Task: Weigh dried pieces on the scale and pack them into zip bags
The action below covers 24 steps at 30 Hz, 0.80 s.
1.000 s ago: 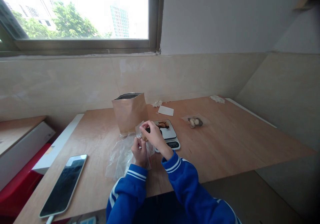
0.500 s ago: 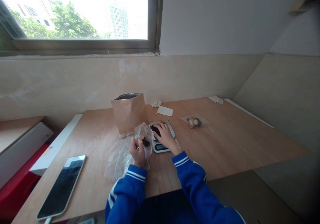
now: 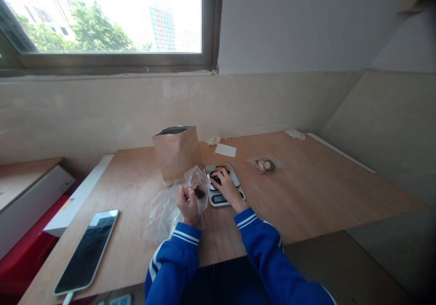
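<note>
Fingers [image 3: 184, 194] of the left hand [image 3: 188, 207] are pinched on a clear bag [image 3: 195, 175]; the right hand [image 3: 226, 188] has its own curled over a dark piece [image 3: 215, 178] on the kitchen scale [image 3: 235, 181], can't tell if they're gripping it. Taking the scale as clock center, 12 toward the wall: brown pouch [image 3: 177, 155] stands upright at 10, kinda crowding that clear bag. White card [image 3: 225, 150] at 12, crumpled tissue [image 3: 214, 140] just left of it, phone [image 3: 89, 253] way out at 8, loose plastic [image 3: 163, 214] nearer at 8. As for containers, the pouch's mouth gapes, insides hidden. Clear bag has a dark-and-tan chunk [image 3: 198, 192] in it, and the small bag [image 3: 279, 162] at 2 holds pale and dark pieces [image 3: 265, 165]. Brown bits [image 3: 222, 167] sit on the scale's far side. Counter [image 3: 306, 191] stretches out widest toward 3 and 4, near edge slanting past at 5.
</note>
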Motion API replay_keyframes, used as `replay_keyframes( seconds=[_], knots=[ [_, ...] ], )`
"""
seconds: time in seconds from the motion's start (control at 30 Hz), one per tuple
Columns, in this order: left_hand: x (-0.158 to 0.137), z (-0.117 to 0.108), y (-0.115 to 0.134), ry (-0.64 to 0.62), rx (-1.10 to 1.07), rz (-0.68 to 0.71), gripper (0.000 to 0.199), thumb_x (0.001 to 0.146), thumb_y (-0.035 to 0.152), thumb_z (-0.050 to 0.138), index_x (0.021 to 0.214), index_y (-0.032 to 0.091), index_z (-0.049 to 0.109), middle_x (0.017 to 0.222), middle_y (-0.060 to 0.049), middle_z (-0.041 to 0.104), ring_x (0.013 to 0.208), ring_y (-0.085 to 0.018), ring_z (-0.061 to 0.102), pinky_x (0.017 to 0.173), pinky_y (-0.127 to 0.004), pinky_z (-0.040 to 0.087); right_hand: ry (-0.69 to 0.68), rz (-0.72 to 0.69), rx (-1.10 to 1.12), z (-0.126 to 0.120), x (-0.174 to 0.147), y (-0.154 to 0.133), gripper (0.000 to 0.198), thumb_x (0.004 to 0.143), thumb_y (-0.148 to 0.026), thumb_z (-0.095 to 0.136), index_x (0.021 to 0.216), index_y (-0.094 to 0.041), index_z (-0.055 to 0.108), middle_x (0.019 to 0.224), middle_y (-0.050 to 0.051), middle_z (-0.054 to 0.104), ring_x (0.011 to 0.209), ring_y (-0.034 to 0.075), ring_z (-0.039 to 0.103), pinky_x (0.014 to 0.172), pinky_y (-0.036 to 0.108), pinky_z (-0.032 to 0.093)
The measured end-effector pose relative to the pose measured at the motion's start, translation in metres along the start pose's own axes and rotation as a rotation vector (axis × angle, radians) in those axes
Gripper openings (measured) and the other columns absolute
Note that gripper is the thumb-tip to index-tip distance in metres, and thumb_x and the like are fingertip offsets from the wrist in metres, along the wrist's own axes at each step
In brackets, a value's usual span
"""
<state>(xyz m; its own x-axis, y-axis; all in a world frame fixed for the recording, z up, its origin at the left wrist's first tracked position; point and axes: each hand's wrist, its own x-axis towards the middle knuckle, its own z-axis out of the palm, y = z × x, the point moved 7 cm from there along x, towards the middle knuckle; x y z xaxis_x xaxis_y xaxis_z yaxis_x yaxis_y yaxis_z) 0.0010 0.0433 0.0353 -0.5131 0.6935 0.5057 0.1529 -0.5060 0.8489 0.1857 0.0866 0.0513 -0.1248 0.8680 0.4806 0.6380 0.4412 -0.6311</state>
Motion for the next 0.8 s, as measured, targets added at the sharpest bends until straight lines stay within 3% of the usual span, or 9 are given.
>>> replay_keyframes(
  seconds=[0.17, 0.37, 0.6, 0.8],
  knots=[
    [0.000, 0.000, -0.001, -0.007, 0.002, 0.016, 0.037, 0.085, 0.027, 0.056, 0.061, 0.021, 0.029, 0.053, 0.008, 0.027, 0.048, -0.008, 0.027, 0.049, -0.022, 0.027, 0.174, -0.003, 0.153, -0.023, 0.006, -0.028, 0.012, 0.091, -0.031, 0.058, 0.095, -0.022, 0.064, 0.099, 0.006, 0.058, 0.099, 0.020, 0.060, 0.091, 0.035, 0.048],
    [0.001, -0.001, -0.002, -0.008, 0.021, 0.036, 0.034, 0.085, 0.024, 0.055, 0.061, 0.021, 0.031, 0.053, 0.009, 0.029, 0.048, -0.008, 0.028, 0.049, -0.022, 0.028, 0.004, -0.099, 0.237, -0.019, 0.019, -0.074, 0.017, 0.090, -0.030, 0.061, 0.105, -0.022, 0.065, 0.103, 0.005, 0.062, 0.100, 0.019, 0.061, 0.092, 0.034, 0.048],
    [0.000, -0.002, -0.003, 0.009, 0.032, 0.007, 0.034, 0.085, 0.027, 0.055, 0.061, 0.021, 0.032, 0.053, 0.008, 0.030, 0.049, -0.008, 0.029, 0.050, -0.022, 0.029, -0.109, -0.041, 0.236, -0.004, 0.014, -0.072, 0.024, 0.090, -0.027, 0.062, 0.113, -0.021, 0.065, 0.106, 0.006, 0.062, 0.101, 0.019, 0.062, 0.093, 0.034, 0.048],
    [0.001, -0.002, -0.007, 0.013, 0.002, -0.032, 0.036, 0.083, 0.032, 0.058, 0.061, 0.021, 0.033, 0.052, 0.009, 0.030, 0.048, -0.008, 0.028, 0.049, -0.022, 0.028, -0.130, -0.048, 0.212, -0.009, 0.012, -0.071, 0.022, 0.090, -0.022, 0.060, 0.111, -0.022, 0.067, 0.103, 0.005, 0.062, 0.099, 0.018, 0.063, 0.091, 0.033, 0.049]
  ],
)
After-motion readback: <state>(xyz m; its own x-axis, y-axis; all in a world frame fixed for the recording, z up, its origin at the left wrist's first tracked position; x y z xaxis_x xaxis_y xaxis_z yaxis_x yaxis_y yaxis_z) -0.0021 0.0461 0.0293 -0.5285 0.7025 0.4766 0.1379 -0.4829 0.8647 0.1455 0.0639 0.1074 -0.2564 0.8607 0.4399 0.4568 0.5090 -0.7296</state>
